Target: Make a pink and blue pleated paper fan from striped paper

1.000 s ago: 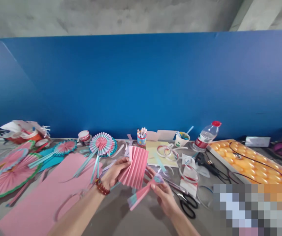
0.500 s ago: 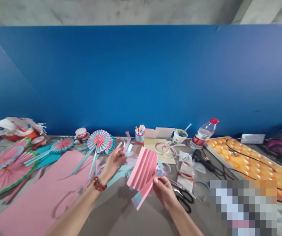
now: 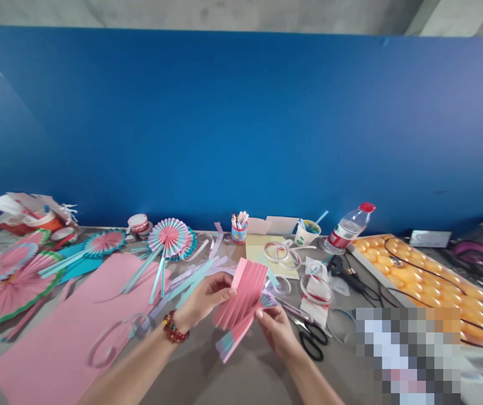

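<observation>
Between my hands, above the table, is a pink accordion-pleated paper (image 3: 247,287). A second pleated part with blue and purple ends hangs from its lower side. My left hand (image 3: 211,295), with a beaded bracelet at the wrist, is closed on the left edge of the paper, thumb in front. My right hand (image 3: 277,326) pinches the folded paper at its lower right, where a small purple-blue fan end (image 3: 269,299) sticks out. Fingers behind the paper are hidden. Black-handled scissors (image 3: 312,337) lie just right of my right hand.
Pink paper sheets (image 3: 64,326) and paper fans (image 3: 168,237) cover the left side. Farther back stand a pen cup (image 3: 239,229), a paper cup (image 3: 307,232) and a water bottle (image 3: 348,229). Tape rolls (image 3: 281,253) lie mid-right, beside a tray of orange domes (image 3: 427,281).
My left hand, held apart from the paper before, has come down and right and now grips its left edge. My right hand keeps its hold, and the paper has tilted slightly.
</observation>
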A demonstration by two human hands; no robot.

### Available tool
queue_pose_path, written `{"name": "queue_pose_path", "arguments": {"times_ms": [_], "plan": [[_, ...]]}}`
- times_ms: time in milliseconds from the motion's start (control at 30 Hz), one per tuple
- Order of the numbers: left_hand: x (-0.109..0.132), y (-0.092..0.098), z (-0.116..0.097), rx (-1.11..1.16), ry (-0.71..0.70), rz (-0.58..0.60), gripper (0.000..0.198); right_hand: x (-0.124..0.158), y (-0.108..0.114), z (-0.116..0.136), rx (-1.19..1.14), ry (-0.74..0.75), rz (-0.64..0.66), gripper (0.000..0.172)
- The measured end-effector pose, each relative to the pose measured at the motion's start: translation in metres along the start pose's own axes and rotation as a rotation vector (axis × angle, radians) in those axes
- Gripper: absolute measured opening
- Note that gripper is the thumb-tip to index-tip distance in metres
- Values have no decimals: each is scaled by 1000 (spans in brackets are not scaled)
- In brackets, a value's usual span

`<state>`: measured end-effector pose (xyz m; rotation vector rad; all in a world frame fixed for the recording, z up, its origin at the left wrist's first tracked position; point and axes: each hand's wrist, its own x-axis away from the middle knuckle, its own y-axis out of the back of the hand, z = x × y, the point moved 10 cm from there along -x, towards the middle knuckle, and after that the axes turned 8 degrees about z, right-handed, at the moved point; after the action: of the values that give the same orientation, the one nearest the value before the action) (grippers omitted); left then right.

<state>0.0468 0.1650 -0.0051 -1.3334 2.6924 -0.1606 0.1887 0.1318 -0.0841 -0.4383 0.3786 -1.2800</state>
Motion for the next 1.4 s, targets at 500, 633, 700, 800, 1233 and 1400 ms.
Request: {"name": "queue_pose_path", "arguments": {"times_ms": [500, 633, 700, 800, 1233, 1400], "plan": [[2, -42, 46, 599, 221, 183, 32, 3, -29, 34, 526, 177, 172, 19], [5, -51, 59, 633, 307, 236, 33, 4, -44, 40, 621, 206, 253, 21], [5, -51, 63, 639, 318, 229, 34, 4, -45, 40, 607, 198, 271, 22], [1, -41, 69, 641, 313, 167, 28, 4, -34, 38, 529, 181, 204, 22], [8, -10, 56, 641, 319, 25, 8, -1, 30, 21, 176, 88, -147, 25], [10, -12, 54, 590, 331, 75, 19, 0, 26, 22, 161, 53, -119, 30]]}}
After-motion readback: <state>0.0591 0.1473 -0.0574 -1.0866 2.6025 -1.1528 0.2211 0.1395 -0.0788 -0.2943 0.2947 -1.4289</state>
